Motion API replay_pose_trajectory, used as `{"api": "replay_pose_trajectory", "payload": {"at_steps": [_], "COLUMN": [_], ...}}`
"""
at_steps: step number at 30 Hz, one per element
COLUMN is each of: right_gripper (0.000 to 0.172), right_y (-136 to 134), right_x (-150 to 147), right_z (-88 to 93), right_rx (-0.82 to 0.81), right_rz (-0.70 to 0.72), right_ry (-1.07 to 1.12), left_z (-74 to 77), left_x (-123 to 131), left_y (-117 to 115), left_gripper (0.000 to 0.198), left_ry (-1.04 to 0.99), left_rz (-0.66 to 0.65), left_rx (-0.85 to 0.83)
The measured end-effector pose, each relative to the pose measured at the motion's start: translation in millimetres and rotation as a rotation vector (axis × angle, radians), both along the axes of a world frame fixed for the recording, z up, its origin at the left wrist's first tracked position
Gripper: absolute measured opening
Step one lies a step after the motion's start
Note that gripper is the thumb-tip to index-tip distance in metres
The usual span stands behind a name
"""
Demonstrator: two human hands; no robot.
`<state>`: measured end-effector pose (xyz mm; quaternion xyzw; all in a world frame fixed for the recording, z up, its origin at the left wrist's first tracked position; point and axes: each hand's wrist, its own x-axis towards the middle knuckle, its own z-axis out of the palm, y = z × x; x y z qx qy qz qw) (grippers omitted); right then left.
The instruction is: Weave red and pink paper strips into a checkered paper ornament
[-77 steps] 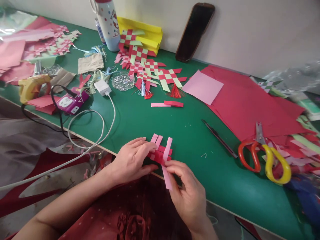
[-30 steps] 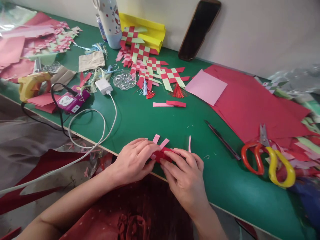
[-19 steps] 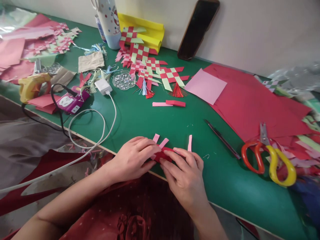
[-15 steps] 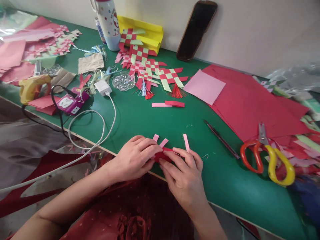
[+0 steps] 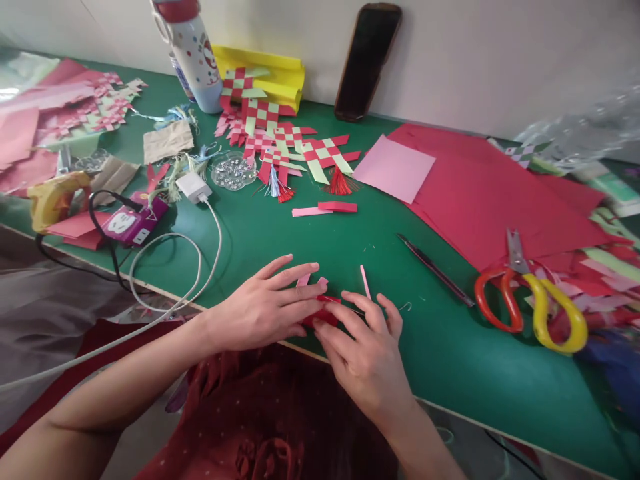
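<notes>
At the table's near edge lies a small piece of red folded paper [image 5: 325, 313], partly hidden under my fingers. Pink paper strips [image 5: 303, 281] stick out from its far side, and another thin pink strip [image 5: 365, 281] stands up by my right fingers. My left hand [image 5: 263, 303] is laid over the left part of the paper, fingers stretched out and apart. With thumb and fingertips, my right hand [image 5: 367, 343] grips the right part of the red paper. Further back, a pink strip [image 5: 306, 213] and a red strip [image 5: 340, 207] lie overlapping.
A craft knife or pen [image 5: 435, 269] and scissors [image 5: 520, 280] lie to the right, by red paper sheets [image 5: 480, 187]. Woven paper fish [image 5: 325, 157], a bead box [image 5: 233, 171] and a bottle [image 5: 195, 63] are behind. A white cable [image 5: 213, 267], power strip [image 5: 133, 223] and glue gun [image 5: 57, 199] occupy the left.
My left hand's fingers have lifted and spread. My right hand stays on the red paper, and the right pink strip now shows narrower. The whole view has shifted slightly.
</notes>
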<state>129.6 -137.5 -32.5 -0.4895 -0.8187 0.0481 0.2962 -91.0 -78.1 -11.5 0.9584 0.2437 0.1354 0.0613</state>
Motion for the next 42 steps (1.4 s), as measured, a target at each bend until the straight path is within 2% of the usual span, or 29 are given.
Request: {"api": "replay_pose_trajectory", "payload": {"at_steps": [5,14,18,24,34,36,39,42], "right_gripper": [0.013,0.011,0.019,0.014,0.014,0.015,0.015,0.014], "right_y": [-0.2,-0.1,3.8,7.1,5.3,5.1,5.2,5.6], "right_x": [-0.4,-0.2,-0.3,0.1,1.2,1.3,1.4,1.1], "right_z": [0.6,5.1,8.6,7.1,6.4,5.6,5.3,5.6], "right_rx": [0.009,-0.030,-0.019,0.028,0.018,0.012,0.000,-0.004], "right_rz": [-0.015,-0.016,-0.043,-0.025,-0.030,-0.028,-0.027,-0.029], "right_ry": [-0.004,-0.005,-0.032,-0.089,-0.092,-0.080,-0.072,-0.077], "left_z": [-2.2,-6.7,-9.3,-9.6,-10.5,-9.6,-8.6,-9.8], "left_x": [2.8,-0.7,-1.1,-1.7,-2.7,-4.3,-9.1,-16.7], "left_y": [3.1,0.2,0.6,0.7,-1.1,-3.8,-14.1,-28.8], "left_gripper": [0.051,0.049,0.047,0.043,0.047,0.040,0.017,0.025], "left_ry": [0.039,-0.041,-0.056,-0.056,-0.078,-0.122,-0.216,-0.197], "left_rz": [0.013,0.096,0.093,0.084,0.103,0.129,0.181,0.117], "left_rx": [-0.035,-0.093,-0.118,-0.092,-0.048,-0.018,0.040,0.047]}}
